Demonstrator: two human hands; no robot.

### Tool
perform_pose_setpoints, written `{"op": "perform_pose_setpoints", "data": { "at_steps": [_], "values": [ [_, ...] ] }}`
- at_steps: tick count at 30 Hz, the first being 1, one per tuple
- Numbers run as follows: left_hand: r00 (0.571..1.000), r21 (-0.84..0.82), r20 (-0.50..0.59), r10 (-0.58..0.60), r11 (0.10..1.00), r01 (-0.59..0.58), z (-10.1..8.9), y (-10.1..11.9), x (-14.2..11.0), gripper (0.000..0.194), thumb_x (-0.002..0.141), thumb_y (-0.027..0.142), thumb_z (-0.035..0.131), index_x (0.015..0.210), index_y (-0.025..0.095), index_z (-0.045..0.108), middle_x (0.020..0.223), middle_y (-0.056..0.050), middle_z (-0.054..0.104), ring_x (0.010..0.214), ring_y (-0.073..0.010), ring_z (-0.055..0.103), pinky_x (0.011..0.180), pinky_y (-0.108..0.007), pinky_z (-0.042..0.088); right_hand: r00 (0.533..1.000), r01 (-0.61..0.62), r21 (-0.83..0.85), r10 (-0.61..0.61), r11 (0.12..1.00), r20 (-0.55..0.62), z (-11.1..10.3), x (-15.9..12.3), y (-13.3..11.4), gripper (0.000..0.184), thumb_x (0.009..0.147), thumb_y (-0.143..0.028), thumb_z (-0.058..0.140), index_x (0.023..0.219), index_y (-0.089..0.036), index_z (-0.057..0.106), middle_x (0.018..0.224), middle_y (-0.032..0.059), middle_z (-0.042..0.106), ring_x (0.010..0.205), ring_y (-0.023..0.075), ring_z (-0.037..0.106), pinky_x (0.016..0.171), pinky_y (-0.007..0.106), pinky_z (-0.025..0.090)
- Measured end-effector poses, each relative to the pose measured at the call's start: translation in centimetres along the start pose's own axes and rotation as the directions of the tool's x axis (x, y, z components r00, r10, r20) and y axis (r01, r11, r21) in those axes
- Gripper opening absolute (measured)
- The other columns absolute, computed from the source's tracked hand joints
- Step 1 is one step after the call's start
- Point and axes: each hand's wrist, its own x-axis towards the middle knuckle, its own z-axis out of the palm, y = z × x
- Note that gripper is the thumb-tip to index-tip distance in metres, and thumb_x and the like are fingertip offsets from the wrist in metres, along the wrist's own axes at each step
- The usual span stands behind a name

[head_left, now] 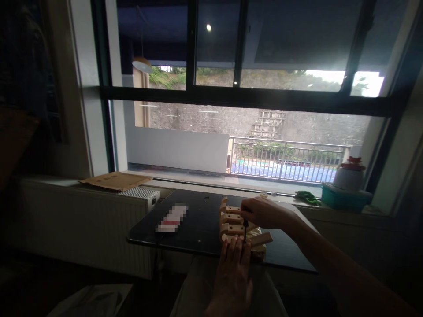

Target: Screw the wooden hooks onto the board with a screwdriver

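Lower centre, my right hand [256, 210] clutches a dark driver [245, 223], my flattened left hand [234, 262] pressing wooden hooks [234, 218], seemingly part-fastened.

Worn on the head, our view looks forward and down, past our bare left hand [235, 265] and bare right hand [257, 211], across the near, black, round-cornered tabletop [194, 228] toward a dark-framed glass window [244, 97].
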Motion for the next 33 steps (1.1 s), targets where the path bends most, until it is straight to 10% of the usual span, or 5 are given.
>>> {"op": "perform_pose_setpoints", "data": {
  "at_steps": [33],
  "values": [
    [0.998, -0.053, 0.058, -0.035, 0.998, 0.038, 0.3, -0.6, 0.4, 0.071, 0.073, 0.021, 0.054, 0.141, 0.019, 0.033, 0.148, -0.009, 0.032, 0.137, -0.0286, 0.024, 0.113, -0.049, 0.021, 0.998, 0.047, 0.000, -0.047, 0.999, 0.043, -0.9, 0.3, 1.1, 0.022, 0.082, -0.029, 0.048, 0.087, -0.021, 0.068, 0.076, 0.0009, 0.066, 0.061, 0.0108, 0.051, 0.053, 0.022, 0.030]
  ]
}}
